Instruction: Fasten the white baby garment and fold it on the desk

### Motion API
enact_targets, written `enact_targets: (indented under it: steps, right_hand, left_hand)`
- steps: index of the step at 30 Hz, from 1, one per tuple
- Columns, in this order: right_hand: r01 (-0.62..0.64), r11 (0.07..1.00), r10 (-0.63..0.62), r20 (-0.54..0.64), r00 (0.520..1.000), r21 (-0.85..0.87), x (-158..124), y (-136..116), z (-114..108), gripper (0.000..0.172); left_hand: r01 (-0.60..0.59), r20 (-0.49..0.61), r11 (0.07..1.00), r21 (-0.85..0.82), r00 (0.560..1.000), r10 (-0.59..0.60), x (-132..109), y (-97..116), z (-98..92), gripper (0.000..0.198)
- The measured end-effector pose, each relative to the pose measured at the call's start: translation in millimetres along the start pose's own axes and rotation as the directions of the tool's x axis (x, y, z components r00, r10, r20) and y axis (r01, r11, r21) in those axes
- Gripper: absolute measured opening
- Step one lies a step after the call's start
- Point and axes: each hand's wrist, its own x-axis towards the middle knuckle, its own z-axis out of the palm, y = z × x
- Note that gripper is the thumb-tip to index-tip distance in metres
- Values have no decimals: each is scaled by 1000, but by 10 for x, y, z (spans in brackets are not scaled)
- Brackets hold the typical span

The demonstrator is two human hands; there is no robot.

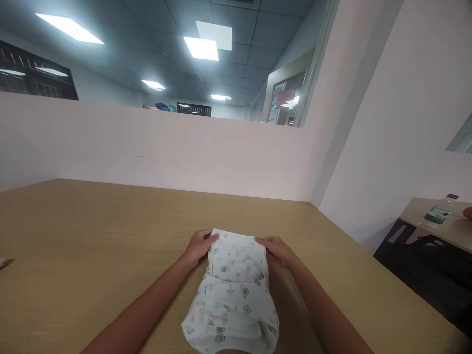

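Note:
A white cloth piece [236, 290] printed with small bears and other little figures lies lengthwise on the table in front of me. It looks like a folded baby garment, though its exact kind does not show. A crease crosses its middle, and the near part is wider, with a curved edge at the bottom of the view. My left hand [200, 247] pinches its far left corner between thumb and fingers. At the far right corner, my right hand [277, 250] grips the cloth the same way. The fingertips under the fabric are partly hidden.
The wooden table [110, 211] reaches back to a low pale wall [184, 152]. On a side table [415, 209] at right stands a water bottle [438, 212], near another person's fingers [468, 212]. A small brownish thing [5, 263] shows at the left edge.

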Motion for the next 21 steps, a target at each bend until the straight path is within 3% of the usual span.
enact_targets:
  steps: [4, 8, 14, 18, 21]
  right_hand:
    - [-50, 987, 40, -67, 997, -155, -21, 16, -90, 66]
    - [-25, 987, 26, 7, 1000, -158, 15, 53, -106, 62]
    - [156, 986, -152, -54, 987, 59, 0, -67, 5, 44]
    - [332, 942, -336, -116, 935, -52, -221, -293, -1, 41]
    - [462, 867, -473, -13, 881, -188, -596, -387, -2, 30]
  left_hand:
    - [-40, 11, 999, -12, 999, 40, -3, 39, 21, 50]
    - [-34, 34, 999, -25, 999, 34, -50, 63, 70, 46]
    - [20, -14, 1000, 22, 1000, -20, -73, 288, 30, 31]
    - [-29, -5, 998, 64, 1000, 30, -193, 603, -109, 18]
    - [-168, 88, 968, 185, 984, 154, -536, 746, -261, 13]
